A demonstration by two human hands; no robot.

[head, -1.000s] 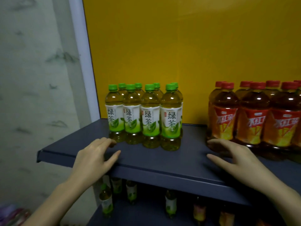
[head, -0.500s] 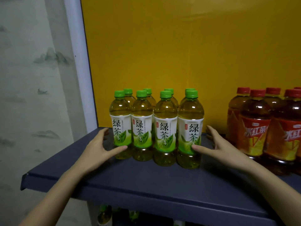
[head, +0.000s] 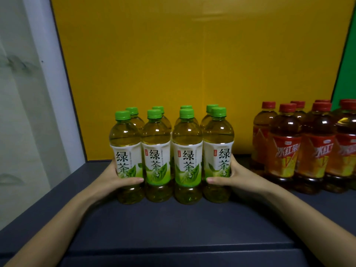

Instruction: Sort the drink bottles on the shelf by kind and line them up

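Kid: Bottles with green caps! Where are they?

Helper: The green tea bottles [head: 171, 157] stand in a tight block, two rows deep, in the middle of the dark shelf [head: 173, 228]. The yellow wall [head: 192, 64] is behind them. The red tea bottles [head: 308, 151] stand well apart, off to the right.

Kid: What are the hands doing?

Helper: The left hand [head: 115, 178] wraps round the front bottle at the left end, with its thumb across the label. The right hand [head: 237, 176] does the same at the right end. They press the block from both sides.

Kid: Are they heavy?

Helper: I think so. They look full, so the whole block should be heavy. The plastic is smooth and a bit squishy, so it could slip.

Kid: Where is best to hold?

Helper: Low on the labels, I'd say. Push near the caps and the tall bottles may tip. Sliding looks safer than lifting, because the middle ones could drop out.
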